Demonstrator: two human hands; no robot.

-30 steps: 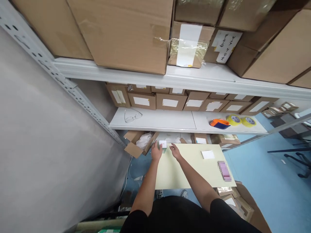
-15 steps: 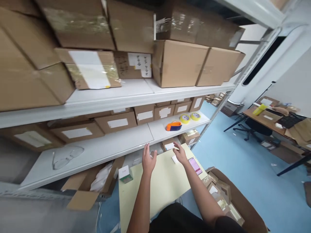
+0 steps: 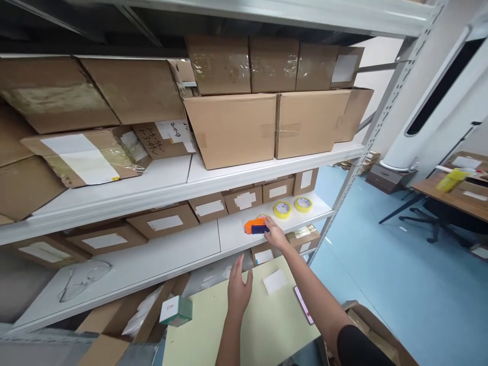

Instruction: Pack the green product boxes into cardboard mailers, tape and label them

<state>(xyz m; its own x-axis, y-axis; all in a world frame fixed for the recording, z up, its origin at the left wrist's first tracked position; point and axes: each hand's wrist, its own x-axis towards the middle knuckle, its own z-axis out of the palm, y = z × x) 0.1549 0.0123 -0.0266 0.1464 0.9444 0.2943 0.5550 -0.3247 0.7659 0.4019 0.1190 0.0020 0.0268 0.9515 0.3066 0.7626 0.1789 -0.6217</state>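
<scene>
My right hand [image 3: 275, 236] reaches over the middle shelf, fingers and thumb around the right end of an orange and dark-blue tape dispenser [image 3: 254, 226]. The hand covers that end of it; the dispenser rests on the shelf. Just behind and to the right lie two yellow tape rolls [image 3: 282, 210]. My left hand [image 3: 239, 288] is held above the pale table [image 3: 213, 317], empty, thumb apart from the fingers. Beneath my right arm, a white card [image 3: 275, 281] and a phone [image 3: 304, 305] with a pink screen lie on the table.
A green and white small box [image 3: 176, 311] stands at the table's left edge. Cardboard boxes [image 3: 238, 132] fill the shelves above and behind. Clear safety glasses [image 3: 84, 280] lie on the middle shelf at left. An open carton [image 3: 354, 310] is at lower right.
My right hand has moved from above the table up to the tape dispenser on the shelf. My left hand stays over the table. The view has turned, with the shelves appearing lower.
</scene>
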